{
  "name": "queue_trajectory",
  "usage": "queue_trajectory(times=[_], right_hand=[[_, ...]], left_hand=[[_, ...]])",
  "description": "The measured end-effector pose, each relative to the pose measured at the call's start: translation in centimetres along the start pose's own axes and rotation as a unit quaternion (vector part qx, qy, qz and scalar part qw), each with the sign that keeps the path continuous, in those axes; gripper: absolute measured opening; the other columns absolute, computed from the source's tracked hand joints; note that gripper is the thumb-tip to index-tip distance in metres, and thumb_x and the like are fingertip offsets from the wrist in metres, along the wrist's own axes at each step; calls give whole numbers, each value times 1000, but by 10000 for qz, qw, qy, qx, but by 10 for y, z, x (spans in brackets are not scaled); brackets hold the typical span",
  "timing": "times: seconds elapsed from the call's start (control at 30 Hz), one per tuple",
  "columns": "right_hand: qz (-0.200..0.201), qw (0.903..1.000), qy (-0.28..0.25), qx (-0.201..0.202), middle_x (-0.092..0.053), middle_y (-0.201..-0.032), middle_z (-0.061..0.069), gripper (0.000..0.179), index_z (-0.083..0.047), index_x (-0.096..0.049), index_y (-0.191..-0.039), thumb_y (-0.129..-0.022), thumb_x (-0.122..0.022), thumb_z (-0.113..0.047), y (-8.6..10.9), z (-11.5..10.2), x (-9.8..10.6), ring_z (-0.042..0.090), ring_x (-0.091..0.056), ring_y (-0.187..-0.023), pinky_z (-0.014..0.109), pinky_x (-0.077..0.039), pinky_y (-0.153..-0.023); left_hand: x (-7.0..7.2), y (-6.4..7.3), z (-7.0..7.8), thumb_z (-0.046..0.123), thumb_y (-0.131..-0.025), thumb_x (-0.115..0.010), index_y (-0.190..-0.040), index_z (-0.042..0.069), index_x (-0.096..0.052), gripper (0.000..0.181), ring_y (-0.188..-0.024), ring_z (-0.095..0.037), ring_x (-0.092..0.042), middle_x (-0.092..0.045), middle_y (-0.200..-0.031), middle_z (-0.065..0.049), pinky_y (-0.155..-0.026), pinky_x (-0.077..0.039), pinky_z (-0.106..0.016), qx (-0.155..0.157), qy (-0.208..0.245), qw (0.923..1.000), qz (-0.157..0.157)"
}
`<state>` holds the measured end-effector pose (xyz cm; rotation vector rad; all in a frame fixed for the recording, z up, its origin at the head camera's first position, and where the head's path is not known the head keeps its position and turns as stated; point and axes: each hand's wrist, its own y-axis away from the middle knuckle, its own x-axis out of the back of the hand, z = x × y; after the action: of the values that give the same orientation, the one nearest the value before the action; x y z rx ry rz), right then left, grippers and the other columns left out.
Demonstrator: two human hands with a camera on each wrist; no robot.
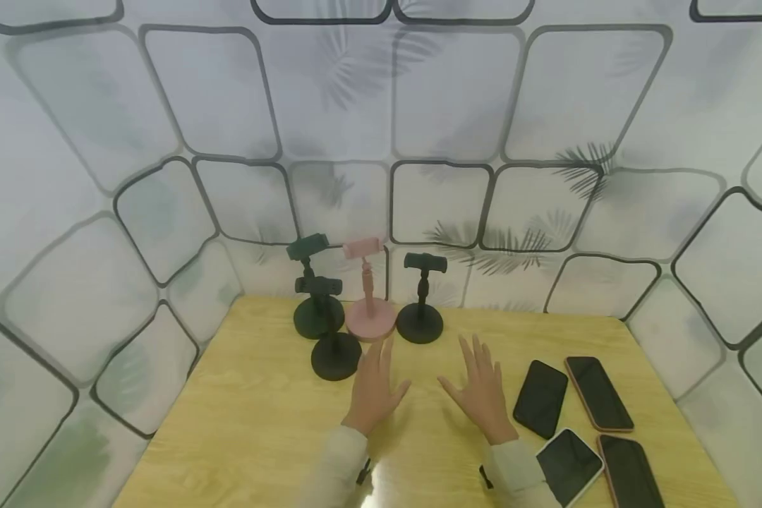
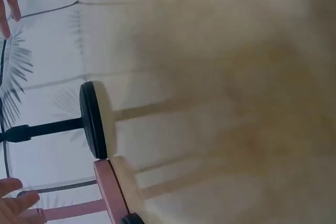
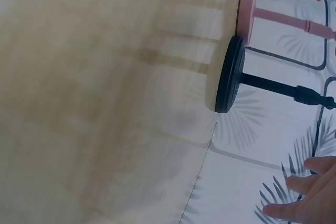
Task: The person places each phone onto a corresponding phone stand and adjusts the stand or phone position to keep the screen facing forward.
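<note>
Both hands are empty, fingers spread and fairly straight over the wooden table. My left hand is nearest the front black phone stand, its fingertips close to that stand's round base; whether they touch I cannot tell. The pink phone stand stands just beyond those fingers. My right hand lies between the right-hand black phone stand and a black phone. Behind the front stand is a dark green phone stand. In the right wrist view, fingers of my right hand show at lower right.
Right of my right hand lie a white-framed phone and two pink-edged phones, one farther back and one near the front. The yellow wooden table meets patterned walls at the back and sides.
</note>
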<state>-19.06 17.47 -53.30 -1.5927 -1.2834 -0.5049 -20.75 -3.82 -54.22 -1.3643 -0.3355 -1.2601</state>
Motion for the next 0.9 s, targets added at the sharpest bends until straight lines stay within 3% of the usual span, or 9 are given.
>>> queue_trajectory(times=[0.1,0.17,0.27,0.33,0.37,0.5,0.63,0.73,0.9], right_hand=[[149,9990,-397,139,-37,-144,25,81,-5,-33,-144,-80,-74,-31,-31,9,-8,46,-39,-129,69,-33,-98],[151,9966,-805,101,-41,-142,24,75,-2,-33,-143,-83,-72,-25,-53,15,-14,43,-43,-127,63,-37,-100],[159,9891,-1465,-40,-48,-137,23,65,-2,-37,-140,-87,-68,-21,-82,19,-18,41,-49,-123,56,-41,-99],[286,9838,-1770,-81,-54,-131,22,58,-3,-40,-137,-88,-66,-20,-98,18,-18,40,-53,-119,55,-43,-98],[386,9818,-1857,-58,-57,-128,22,55,-3,-42,-135,-88,-66,-19,-105,18,-17,39,-55,-116,55,-44,-96],[788,9779,-1935,23,-63,-117,20,49,-2,-47,-130,-87,-67,-15,-123,10,-10,36,-61,-107,53,-47,-92],[830,9752,-2050,76,-65,-115,18,48,-3,-47,-129,-87,-66,-14,-129,1,-3,33,-63,-104,53,-47,-92],[719,9745,-2122,153,-64,-116,19,49,-3,-46,-131,-87,-65,-14,-129,-3,0,33,-62,-104,54,-46,-93],[707,9769,-1997,278,-65,-115,19,52,-4,-44,-133,-87,-67,-13,-133,-2,0,33,-63,-103,54,-46,-92]], left_hand=[[-5,-27,-8,28,-84,-69,-142,-3,-31,76,-126,-37,-46,-43,-140,-23,-104,-40,-49,412,1311,9896,-426],[-11,-47,-12,21,-89,-63,-140,-5,-32,65,-128,-40,-44,-41,-140,-26,-106,-38,-50,968,2473,9617,-687],[-24,-77,-15,13,-93,-56,-136,-6,-37,51,-126,-44,-44,-44,-135,-29,-105,-39,-52,1908,3741,9047,-711],[-32,-96,-16,9,-92,-55,-133,-6,-40,46,-121,-45,-48,-47,-130,-31,-102,-41,-52,2202,4129,8819,-567],[-36,-105,-15,8,-92,-56,-132,-6,-42,45,-119,-45,-49,-49,-128,-31,-101,-43,-51,2303,4177,8773,-521],[-43,-135,-10,10,-88,-61,-131,-3,-44,48,-117,-43,-51,-51,-127,-28,-99,-44,-51,2044,3886,8957,-708],[-48,-152,-7,19,-91,-60,-133,2,-44,48,-118,-37,-54,-54,-129,-23,-99,-45,-48,1624,3410,9175,-1241],[-51,-156,-8,21,-95,-55,-133,2,-44,43,-115,-36,-57,-58,-125,-23,-97,-48,-46,1474,3267,9222,-1454],[-51,-158,-10,23,-97,-50,-129,5,-50,37,-109,-36,-61,-62,-120,-22,-91,-51,-46,1235,3350,9231,-1425]])
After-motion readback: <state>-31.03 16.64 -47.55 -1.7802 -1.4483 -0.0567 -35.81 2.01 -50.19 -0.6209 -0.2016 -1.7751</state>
